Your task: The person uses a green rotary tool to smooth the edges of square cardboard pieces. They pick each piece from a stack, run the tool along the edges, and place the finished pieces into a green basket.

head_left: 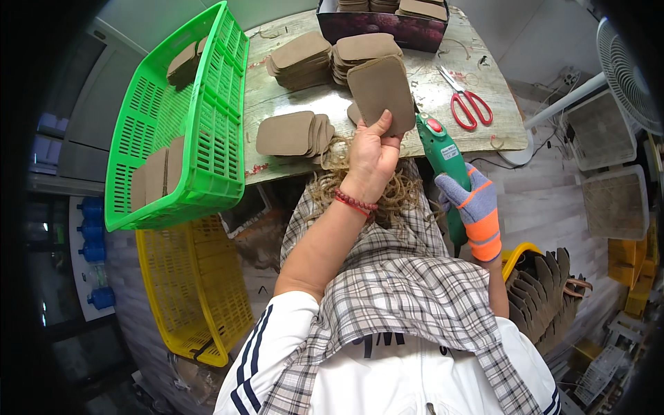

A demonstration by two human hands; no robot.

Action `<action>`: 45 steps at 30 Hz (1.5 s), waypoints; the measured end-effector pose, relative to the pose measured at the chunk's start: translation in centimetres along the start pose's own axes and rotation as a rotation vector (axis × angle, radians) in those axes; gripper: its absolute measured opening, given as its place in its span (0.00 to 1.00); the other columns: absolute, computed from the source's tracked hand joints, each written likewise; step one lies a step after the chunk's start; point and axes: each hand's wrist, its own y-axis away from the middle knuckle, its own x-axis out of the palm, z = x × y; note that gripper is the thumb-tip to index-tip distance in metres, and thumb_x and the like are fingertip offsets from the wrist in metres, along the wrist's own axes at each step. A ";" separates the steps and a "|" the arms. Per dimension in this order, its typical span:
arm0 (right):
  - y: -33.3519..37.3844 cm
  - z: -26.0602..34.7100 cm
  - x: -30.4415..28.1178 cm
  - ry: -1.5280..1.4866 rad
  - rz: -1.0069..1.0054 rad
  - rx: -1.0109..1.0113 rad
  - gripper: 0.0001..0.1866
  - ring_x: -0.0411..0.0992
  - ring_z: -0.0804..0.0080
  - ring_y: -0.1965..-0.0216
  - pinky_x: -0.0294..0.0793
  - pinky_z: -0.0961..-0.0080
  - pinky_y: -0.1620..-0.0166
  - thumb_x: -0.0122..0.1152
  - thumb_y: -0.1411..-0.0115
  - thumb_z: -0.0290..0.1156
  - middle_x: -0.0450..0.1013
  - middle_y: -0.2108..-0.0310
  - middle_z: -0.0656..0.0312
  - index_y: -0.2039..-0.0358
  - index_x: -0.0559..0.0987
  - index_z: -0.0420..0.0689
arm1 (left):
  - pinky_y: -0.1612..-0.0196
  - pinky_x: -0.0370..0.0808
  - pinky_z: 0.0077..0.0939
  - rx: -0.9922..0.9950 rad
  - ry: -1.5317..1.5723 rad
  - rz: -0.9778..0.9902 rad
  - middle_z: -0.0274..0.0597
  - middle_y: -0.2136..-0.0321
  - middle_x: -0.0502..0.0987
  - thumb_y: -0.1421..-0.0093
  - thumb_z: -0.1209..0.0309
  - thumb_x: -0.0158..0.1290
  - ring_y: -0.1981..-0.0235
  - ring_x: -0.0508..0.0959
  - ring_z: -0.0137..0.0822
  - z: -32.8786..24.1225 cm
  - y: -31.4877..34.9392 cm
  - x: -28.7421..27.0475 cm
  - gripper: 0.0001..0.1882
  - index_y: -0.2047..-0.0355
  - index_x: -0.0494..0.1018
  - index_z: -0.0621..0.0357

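My left hand (pixel 373 155) is closed on a brown rounded-corner fabric pad (pixel 380 90), held up over the table edge with the thumb on its face. In my right hand (pixel 477 207), in a grey and orange glove, is a green electric hand tool (pixel 437 146) with a red button. Its thin dark tip is beside the pad's right edge; whether they touch I cannot tell. Behind the pad stand two stacks of similar pads (pixel 299 59) (pixel 363 52). A fanned pile of pads (pixel 287 133) lies left of my left hand. Brown trimmed strips (pixel 408 194) cover my lap.
Red-handled scissors (pixel 470 111) lie on the table (pixel 501 90) at right. At the back is a dark box (pixel 380 31) of pads. A green crate (pixel 225 131) stands left, above a yellow crate (pixel 187 290). More pads (pixel 539 294) fill a yellow basket (pixel 515 256) on my right.
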 end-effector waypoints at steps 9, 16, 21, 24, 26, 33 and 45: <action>-0.4 0.7 -0.6 -0.003 -0.049 -0.008 0.14 0.66 0.84 0.83 0.65 0.86 0.78 0.66 0.48 0.32 0.70 0.81 0.67 0.64 0.75 0.38 | 0.53 0.75 0.31 -0.085 -0.171 -0.004 0.41 0.58 0.75 0.43 0.83 0.51 0.57 0.76 0.35 0.5 2.4 -2.0 0.16 0.54 0.69 0.57; 0.3 1.9 -1.1 0.101 0.023 -0.007 0.11 0.66 0.82 0.83 0.65 0.84 0.78 0.61 0.45 0.31 0.70 0.82 0.65 0.66 0.74 0.38 | 0.60 0.78 0.27 -0.037 -0.500 0.132 0.40 0.62 0.78 0.44 0.85 0.50 0.63 0.78 0.33 -4.6 1.9 -2.4 0.16 0.55 0.71 0.61; 0.5 1.8 -1.1 0.206 0.095 -0.038 0.12 0.67 0.83 0.82 0.66 0.85 0.77 0.63 0.46 0.31 0.71 0.81 0.66 0.65 0.75 0.37 | 0.57 0.75 0.23 -0.027 -0.785 0.247 0.42 0.60 0.78 0.47 0.88 0.50 0.61 0.78 0.30 -9.9 0.6 -2.0 0.18 0.55 0.72 0.66; 0.5 1.7 -1.0 0.237 0.132 -0.010 0.16 0.68 0.85 0.80 0.67 0.85 0.76 0.66 0.48 0.33 0.72 0.79 0.66 0.62 0.75 0.37 | 0.58 0.76 0.21 -0.095 -0.928 0.249 0.42 0.63 0.78 0.49 0.88 0.52 0.64 0.78 0.29 -12.0 0.7 -0.7 0.17 0.57 0.73 0.68; 0.5 1.7 -0.8 0.240 0.156 0.017 0.22 0.68 0.87 0.78 0.68 0.86 0.74 0.70 0.51 0.36 0.74 0.77 0.67 0.59 0.75 0.37 | 0.60 0.75 0.20 -0.125 -0.953 0.256 0.41 0.64 0.78 0.49 0.88 0.53 0.65 0.78 0.28 -12.7 0.5 -1.2 0.16 0.58 0.74 0.68; 0.4 1.6 0.2 0.309 0.140 -0.014 0.22 0.69 0.87 0.76 0.69 0.86 0.73 0.70 0.50 0.36 0.74 0.76 0.66 0.58 0.75 0.37 | 0.63 0.75 0.21 -0.306 -0.998 0.199 0.39 0.66 0.78 0.49 0.86 0.54 0.68 0.78 0.28 -12.4 1.7 -2.2 0.16 0.58 0.74 0.67; 0.0 0.8 0.5 0.145 0.250 0.070 0.20 0.68 0.86 0.78 0.68 0.86 0.74 0.68 0.50 0.34 0.73 0.77 0.67 0.60 0.75 0.37 | 0.63 0.71 0.17 -0.122 -1.484 0.338 0.29 0.71 0.74 0.53 0.86 0.55 0.68 0.72 0.21 -15.0 2.0 -0.7 0.14 0.65 0.72 0.62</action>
